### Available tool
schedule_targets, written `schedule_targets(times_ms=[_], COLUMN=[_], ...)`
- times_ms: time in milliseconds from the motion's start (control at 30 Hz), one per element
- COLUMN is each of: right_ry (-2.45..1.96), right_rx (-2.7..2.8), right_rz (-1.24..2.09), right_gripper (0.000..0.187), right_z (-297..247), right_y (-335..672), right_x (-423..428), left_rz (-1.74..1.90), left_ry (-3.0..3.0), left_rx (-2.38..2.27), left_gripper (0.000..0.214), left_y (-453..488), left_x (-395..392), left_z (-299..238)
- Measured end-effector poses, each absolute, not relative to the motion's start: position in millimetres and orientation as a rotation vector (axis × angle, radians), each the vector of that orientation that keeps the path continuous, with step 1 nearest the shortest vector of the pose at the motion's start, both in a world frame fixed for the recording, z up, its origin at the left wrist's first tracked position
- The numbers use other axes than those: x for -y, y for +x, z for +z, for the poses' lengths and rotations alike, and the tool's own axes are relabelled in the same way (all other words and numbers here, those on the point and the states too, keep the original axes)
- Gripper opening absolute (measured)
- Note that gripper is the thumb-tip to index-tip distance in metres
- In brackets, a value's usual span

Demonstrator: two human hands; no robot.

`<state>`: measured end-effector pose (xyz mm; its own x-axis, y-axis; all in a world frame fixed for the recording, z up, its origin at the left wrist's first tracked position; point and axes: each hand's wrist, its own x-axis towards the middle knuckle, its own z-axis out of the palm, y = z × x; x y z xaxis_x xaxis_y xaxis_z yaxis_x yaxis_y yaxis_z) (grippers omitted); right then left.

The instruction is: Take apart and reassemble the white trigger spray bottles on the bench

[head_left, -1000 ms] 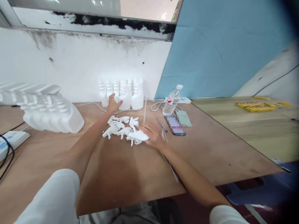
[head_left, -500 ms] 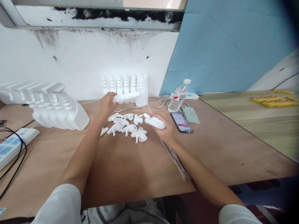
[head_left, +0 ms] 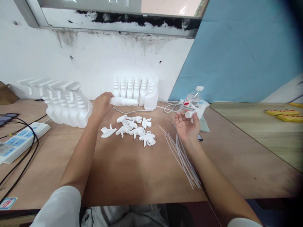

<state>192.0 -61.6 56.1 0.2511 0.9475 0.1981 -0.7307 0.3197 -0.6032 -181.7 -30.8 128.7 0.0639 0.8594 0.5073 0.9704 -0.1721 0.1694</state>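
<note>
My left hand (head_left: 101, 105) grips a white plastic bottle (head_left: 123, 101) by its base, tipped on its side just above the table, in front of a row of upright white bottles (head_left: 137, 91) by the wall. My right hand (head_left: 187, 126) is raised palm up with a white trigger sprayer head (head_left: 197, 110) held at its fingertips. A pile of several loose sprayer heads (head_left: 132, 129) lies on the wooden table (head_left: 123, 170) between my arms. A bundle of thin clear dip tubes (head_left: 182, 156) lies under my right wrist.
A block of packed white bottles (head_left: 66, 104) lies at the left. A power strip (head_left: 21, 142) with black cables sits at far left. A water bottle (head_left: 193, 97), a phone and a second power strip lie behind my right hand. Yellow pieces (head_left: 282, 113) sit far right.
My left hand tipped a bottle out of the row and drew it left. My right hand picked a sprayer head off the pile and lifted it up to the right, turning palm up.
</note>
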Motion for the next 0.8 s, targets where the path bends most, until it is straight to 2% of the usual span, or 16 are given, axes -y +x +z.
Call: schedule_targets(times_ms=[400,600,800], right_ry=[-0.500,-0.553,-0.445], right_rx=[0.862,1.118,1.252], right_rz=[1.239,1.036,1.155], right_gripper=[0.030,0.022,0.022], right_z=[59.7,93.3,131.4], right_y=[168.2,130.2,100.2], right_x=[71.8,88.5,100.7], left_rz=[-0.747,-0.672,-0.728], left_ry=[-2.426,-2.925,-3.147], left_rx=[1.789,1.888,1.863], left_gripper=[0.030,0.038,0.048], left_y=[-154.3,-133.2,-129.7], left_x=[49.9,75.0,98.1], left_z=[137.1,150.3,170.7])
